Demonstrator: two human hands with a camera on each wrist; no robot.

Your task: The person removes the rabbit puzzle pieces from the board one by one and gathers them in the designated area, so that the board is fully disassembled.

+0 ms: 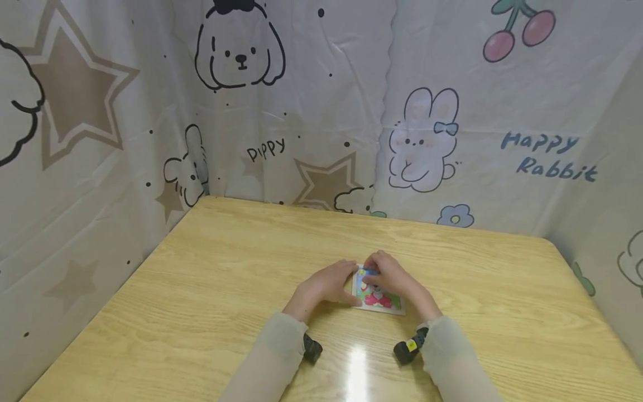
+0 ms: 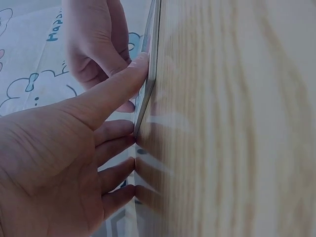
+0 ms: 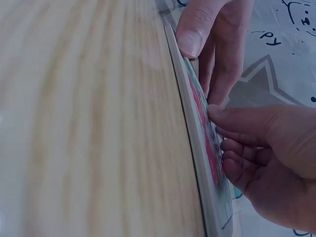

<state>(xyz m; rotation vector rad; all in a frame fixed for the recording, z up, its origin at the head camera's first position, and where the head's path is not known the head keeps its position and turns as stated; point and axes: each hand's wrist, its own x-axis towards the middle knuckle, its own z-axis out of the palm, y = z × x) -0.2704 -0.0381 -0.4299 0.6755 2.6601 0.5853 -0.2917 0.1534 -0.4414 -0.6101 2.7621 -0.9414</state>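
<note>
Basically, the pic board (image 1: pixel 380 300) lies on the table (image 1: pixel 176 290) b/w the 2 hands. L hand (image 1: pixel 329 283) is at its left side: thumb on the near-left corner, forefinger at the far-left corner, other fingers fairly straight & a bit apart. R hand (image 1: pixel 397 279) is over the board, fingers curled, thumb tip touching the pic's face; can't tell if they're clamped on a loose bit or just pressing. Prob. fine work on the face, so best brace the edge lightly w/ L thumb & forefinger so it doesn't slide, use R fingertips only, press straight down & evenly, and check nothing sits proud before letting go. Hard to see: R hand hides much of the pic's upper right; both wrist views catch the board almost edge-on, so its design is unreadable there; R forefinger tip's unclear behind the thumb; sleeves (image 1: pixel 281 340) are cut off at the bottom of the head view.
</note>
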